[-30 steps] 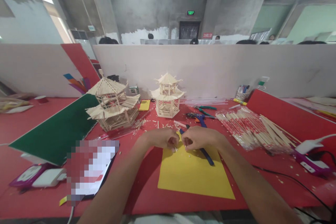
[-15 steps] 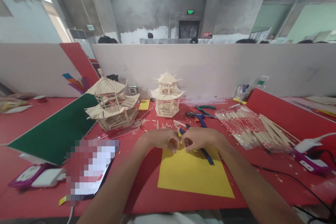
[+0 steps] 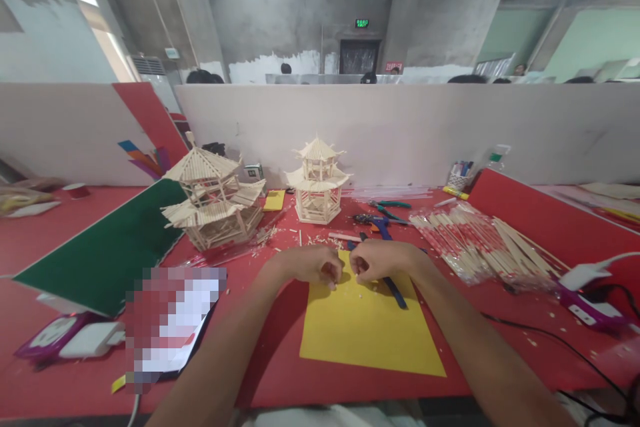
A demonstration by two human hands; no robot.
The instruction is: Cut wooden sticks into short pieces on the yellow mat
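My left hand (image 3: 320,265) is over the top left corner of a yellow sheet (image 3: 370,340), its fingers curled and the thumb close to the fingertips. A small gap to its right separates it from my right hand (image 3: 377,260), which is curled in a similar pinch. Whatever either pinch holds is hidden or too small to name. Under my right hand runs a tool with a dark blue handle (image 3: 396,293); its far part is covered, and I cannot tell whether the palm touches it. Small wood bits lie on the sheet.
Two stick-built pavilions, a larger one (image 3: 213,193) and a smaller one (image 3: 319,180), stand behind the hands. A blue glue gun (image 3: 383,225), green-handled pliers (image 3: 393,204) and bagged wooden sticks (image 3: 465,240) lie to the right. A green board (image 3: 105,247) stands left.
My right hand has moved slightly right and up, widening the gap between the hands. My left hand stays nearly in place. The blue-handled tool has shifted a little.
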